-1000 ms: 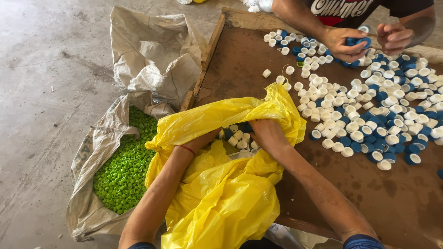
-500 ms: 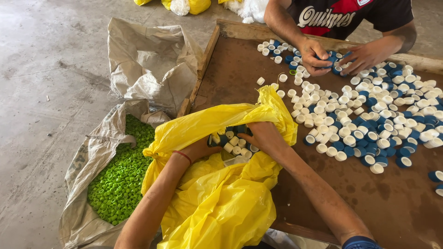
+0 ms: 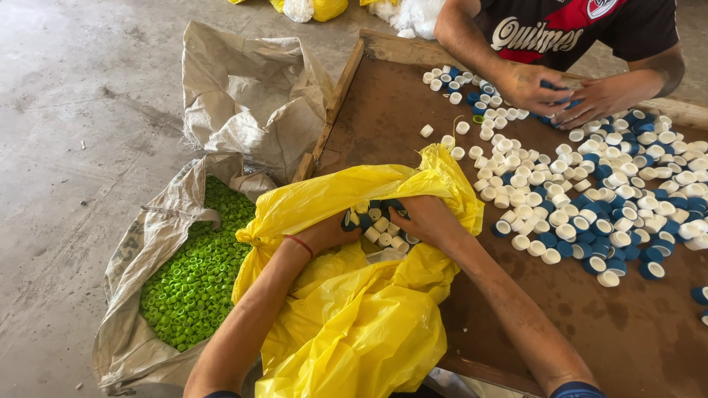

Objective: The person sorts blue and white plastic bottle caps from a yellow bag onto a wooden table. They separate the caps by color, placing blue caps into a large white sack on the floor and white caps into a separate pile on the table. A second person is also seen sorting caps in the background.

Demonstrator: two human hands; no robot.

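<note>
A yellow plastic bag (image 3: 354, 324) lies over the near left edge of a brown board table (image 3: 627, 332). Both my hands are in its open mouth. My left hand (image 3: 328, 232), with a red band on the wrist, cups white and blue bottle caps (image 3: 380, 225) at the left. Against the same pile, on its right side, lies my right hand (image 3: 428, 220), fingers curled over the caps. A wide spread of loose white and blue caps (image 3: 590, 191) covers the table to the right of the bag.
A woven sack (image 3: 147, 309) on the concrete floor at left holds green caps (image 3: 195, 280). A second, folded sack (image 3: 251, 96) leans on the table's wooden rim (image 3: 335, 103). Across the table another person's hands (image 3: 560, 92) work among the caps.
My hands have gone from spreading the bag's mouth to closing around the caps inside it. The other person's hands came together over the far caps.
</note>
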